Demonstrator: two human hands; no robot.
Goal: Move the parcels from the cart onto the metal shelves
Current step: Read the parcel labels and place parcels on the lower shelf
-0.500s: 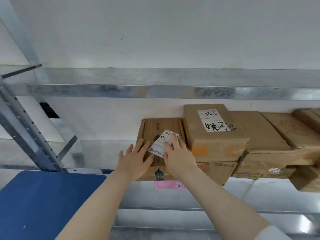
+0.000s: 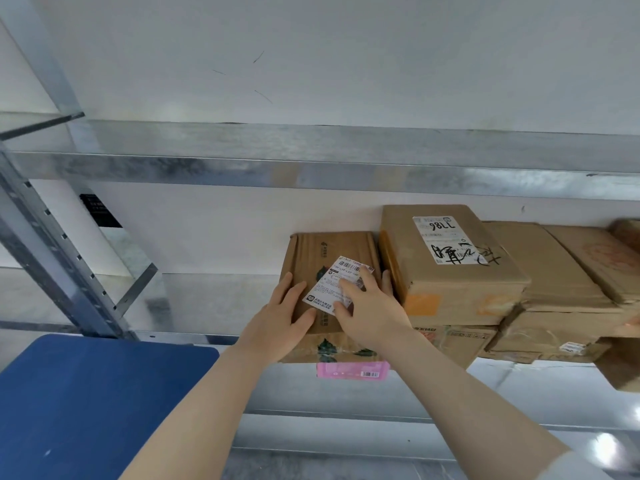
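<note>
Pressing flat on the parcel (image 2: 329, 249), left hand (image 2: 277, 322) and right hand (image 2: 372, 315) keep fingers straight, grasping nothing; the parcel sits on the shelf (image 2: 207, 299), just left of the labelled box (image 2: 450, 289).

A white wall (image 2: 311, 46) bears thin dark scratches (image 2: 263, 95); a black plaque (image 2: 100, 210) sits low at left

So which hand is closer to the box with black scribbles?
Right. The right hand is beside the scribbled box; the left hand rests farther off, across the smaller parcel.
</note>
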